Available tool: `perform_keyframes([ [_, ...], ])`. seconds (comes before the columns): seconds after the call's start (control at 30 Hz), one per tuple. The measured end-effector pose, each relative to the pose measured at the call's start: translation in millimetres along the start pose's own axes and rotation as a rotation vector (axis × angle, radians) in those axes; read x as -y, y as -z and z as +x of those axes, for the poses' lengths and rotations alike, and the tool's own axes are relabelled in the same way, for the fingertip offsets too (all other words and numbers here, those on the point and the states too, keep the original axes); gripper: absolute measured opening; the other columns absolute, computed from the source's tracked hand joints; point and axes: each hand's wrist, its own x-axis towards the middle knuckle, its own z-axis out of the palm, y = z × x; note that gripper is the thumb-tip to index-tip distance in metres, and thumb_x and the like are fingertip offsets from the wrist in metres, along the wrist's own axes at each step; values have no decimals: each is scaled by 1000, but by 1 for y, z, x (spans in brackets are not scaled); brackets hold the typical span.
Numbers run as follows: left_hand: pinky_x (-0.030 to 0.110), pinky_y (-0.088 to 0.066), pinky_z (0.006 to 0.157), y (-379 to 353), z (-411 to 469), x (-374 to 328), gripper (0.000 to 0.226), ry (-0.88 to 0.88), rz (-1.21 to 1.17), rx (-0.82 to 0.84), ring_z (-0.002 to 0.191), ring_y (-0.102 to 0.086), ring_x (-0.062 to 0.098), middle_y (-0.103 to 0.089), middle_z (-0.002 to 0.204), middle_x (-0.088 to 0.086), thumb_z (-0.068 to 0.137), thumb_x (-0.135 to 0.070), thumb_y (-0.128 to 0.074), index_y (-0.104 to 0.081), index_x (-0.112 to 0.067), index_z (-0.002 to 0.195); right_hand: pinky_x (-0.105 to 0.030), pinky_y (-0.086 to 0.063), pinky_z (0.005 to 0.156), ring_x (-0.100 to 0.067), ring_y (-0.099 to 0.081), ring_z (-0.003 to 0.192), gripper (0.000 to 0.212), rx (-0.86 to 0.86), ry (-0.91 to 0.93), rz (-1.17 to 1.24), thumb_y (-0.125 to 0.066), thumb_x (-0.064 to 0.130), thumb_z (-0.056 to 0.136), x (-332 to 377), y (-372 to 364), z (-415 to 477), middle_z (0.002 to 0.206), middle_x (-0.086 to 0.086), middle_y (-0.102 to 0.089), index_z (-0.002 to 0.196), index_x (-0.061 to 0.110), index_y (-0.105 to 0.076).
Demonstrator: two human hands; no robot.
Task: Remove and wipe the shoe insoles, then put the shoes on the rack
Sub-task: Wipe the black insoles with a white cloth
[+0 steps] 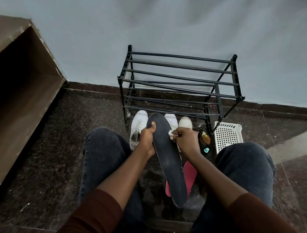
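Dark speckled stone floor below; my left hand (147, 137) grips the long dark-grey matte insole (165, 159) between my knees, my right hand (185, 140) pinching a small white wipe (171, 133) on it, before the black tubular rack (179, 81).

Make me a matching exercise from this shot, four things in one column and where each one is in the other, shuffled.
Things:
1. dark insole
2. pink insole
3. white basket
4. white wipe

Places:
A. on the floor, right of the shoe rack
B. pinched in the right hand
C. gripped by the left hand
D. on the floor, partly under the dark insole

Pairs: 1-C, 2-D, 3-A, 4-B
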Motion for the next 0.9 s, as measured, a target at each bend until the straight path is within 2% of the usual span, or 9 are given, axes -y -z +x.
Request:
perform_keyframes([
  [0.1, 39, -50, 88, -3, -1, 1, 48, 10, -22, -3, 93, -63, 31, -64, 108, 22, 100, -34, -44, -52, 7, 125, -9, -37, 53, 2, -55, 58, 7, 68, -77, 79, -75, -2, 70, -10, 5, -11, 67, -2, -63, 73, -2, -68],
  [0.2, 40, -50, 88, -3, -2, -1, 50, 11, -44, 15, 95, -63, 31, -64, 112, 23, 99, -34, -45, -52, 7, 127, -2, -36, 47, 10, -52, 47, 8, 152, -148, 158, -74, -5, 70, -14, 13, -15, 60, 3, -59, 75, -6, -68],
  [0.3, 42, -48, 94, -1, -2, -4, 51, -3, -2, 43, 95, -63, 29, -65, 109, 20, 99, -36, -46, -52, 6, 127, -7, -45, 49, 1, -58, 52, 7, 183, -160, 202, -74, -4, 70, -9, 17, -11, 60, 1, -63, 75, -5, -69],
  [0.37, 40, -50, 89, 0, -1, -7, 51, -16, 30, 55, 93, -64, 27, -65, 105, 18, 99, -36, -45, -51, 5, 128, -11, -47, 55, -7, -60, 60, 6, 170, -128, 168, -75, -1, 69, -5, 15, -5, 68, -5, -68, 72, 1, -71],
  [0.47, 36, -53, 78, 2, 1, -10, 49, -40, 96, 68, 88, -65, 26, -66, 102, 18, 99, -34, -45, -51, 4, 128, -11, -45, 56, -5, -59, 61, 13, 130, -107, 153, -75, 0, 70, 1, 8, 3, 72, -6, -69, 66, 11, -69],
  [0.6, 33, -55, 74, 5, 1, -8, 42, -44, 176, 101, 81, -66, 25, -67, 95, 17, 101, -29, -43, -55, 5, 123, -24, -52, 69, -11, -62, 68, 5, 9, -84, 191, -75, 3, 72, 12, 2, 11, 75, -8, -70, 76, 5, -72],
  [0.7, 36, -53, 82, 3, -1, -4, 42, -52, 202, 122, 83, -66, 26, -67, 97, 18, 100, -28, -44, -56, 7, 122, -28, -51, 72, -13, -62, 71, 7, -68, -54, 244, -75, 6, 73, 22, 5, 19, 77, -8, -70, 79, 5, -72],
  [0.8, 38, -54, 82, 2, -2, -5, 41, -59, 157, 117, 83, -67, 26, -67, 101, 20, 100, -28, -45, -56, 6, 121, -28, -50, 72, -14, -63, 71, 5, -56, -27, 286, -75, 8, 74, 30, 8, 25, 73, -3, -68, 77, 9, -71],
  [0.9, 48, -48, 96, 2, -1, -6, 48, -41, 86, 104, 101, -62, 36, -61, 117, 27, 100, -33, -44, -53, 7, 126, -28, -49, 73, -12, -61, 73, 9, 4, -37, 315, -76, 9, 73, 28, 7, 21, 74, -2, -66, 79, 11, -71],
])
